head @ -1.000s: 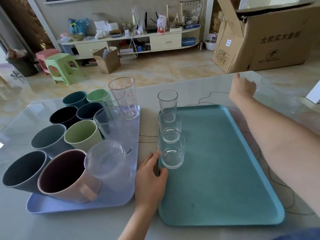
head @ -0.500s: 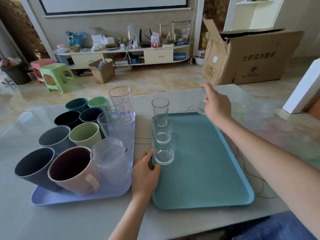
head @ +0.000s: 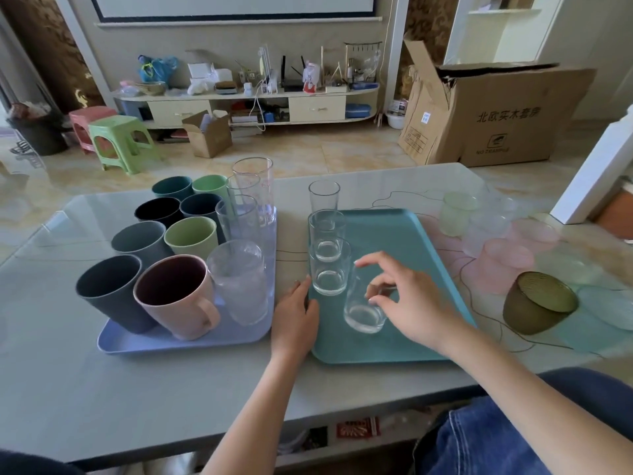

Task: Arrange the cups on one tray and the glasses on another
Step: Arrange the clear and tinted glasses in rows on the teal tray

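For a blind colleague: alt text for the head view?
The right hand sets a clear glass on the teal tray beside three others; the left hand rests at its edge. Coloured cups fill a lilac tray.

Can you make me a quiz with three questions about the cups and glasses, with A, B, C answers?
1. Where is the pink mug?
A. on the lilac tray
B. on the floor
C. on the teal tray

2. How many clear glasses are on the teal tray?
A. one
B. four
C. nine

3. What is the right hand doing?
A. lying flat on the table
B. pinching a clear glass
C. lifting a green stool

Answers:
1 A, it sits at the near end of the lilac tray.
2 B, three stand in a row and the fourth glass is beside them.
3 B, its fingers pinch the rim, while the left hand rests at the tray's edge.
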`<state>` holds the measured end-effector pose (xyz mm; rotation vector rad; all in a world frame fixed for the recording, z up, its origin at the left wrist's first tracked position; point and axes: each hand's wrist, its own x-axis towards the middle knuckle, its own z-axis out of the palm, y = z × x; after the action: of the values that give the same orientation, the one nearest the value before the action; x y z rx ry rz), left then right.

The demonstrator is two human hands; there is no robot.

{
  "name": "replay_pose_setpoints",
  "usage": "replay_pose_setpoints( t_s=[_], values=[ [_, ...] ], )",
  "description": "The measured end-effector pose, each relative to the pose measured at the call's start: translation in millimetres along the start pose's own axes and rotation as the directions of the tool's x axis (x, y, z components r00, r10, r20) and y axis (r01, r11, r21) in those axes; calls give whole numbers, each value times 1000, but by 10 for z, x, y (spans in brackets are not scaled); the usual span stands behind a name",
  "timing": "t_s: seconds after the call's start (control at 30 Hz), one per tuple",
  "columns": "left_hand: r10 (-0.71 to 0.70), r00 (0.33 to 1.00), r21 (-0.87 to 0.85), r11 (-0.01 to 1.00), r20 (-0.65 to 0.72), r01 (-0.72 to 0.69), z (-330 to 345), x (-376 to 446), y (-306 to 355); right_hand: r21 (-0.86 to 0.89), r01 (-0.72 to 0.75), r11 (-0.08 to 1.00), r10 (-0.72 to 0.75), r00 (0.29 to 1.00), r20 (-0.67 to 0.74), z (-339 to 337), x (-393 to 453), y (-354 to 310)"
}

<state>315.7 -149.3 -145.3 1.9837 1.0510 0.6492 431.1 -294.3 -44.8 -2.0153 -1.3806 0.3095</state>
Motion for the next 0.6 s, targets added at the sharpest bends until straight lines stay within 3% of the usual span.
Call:
replay_pose_setpoints(
  t_s=[0.37, 0.6],
  values=[
    [41, 998, -15, 999, -43, -42, 42, 56, -72, -113, 95, 989, -62, 961, 268, 151, 79, -272],
    [10, 999, -70, 997, -40, -13, 27, 49, -40, -32, 128, 991, -118, 969, 219, 229, 36, -218]
  ],
)
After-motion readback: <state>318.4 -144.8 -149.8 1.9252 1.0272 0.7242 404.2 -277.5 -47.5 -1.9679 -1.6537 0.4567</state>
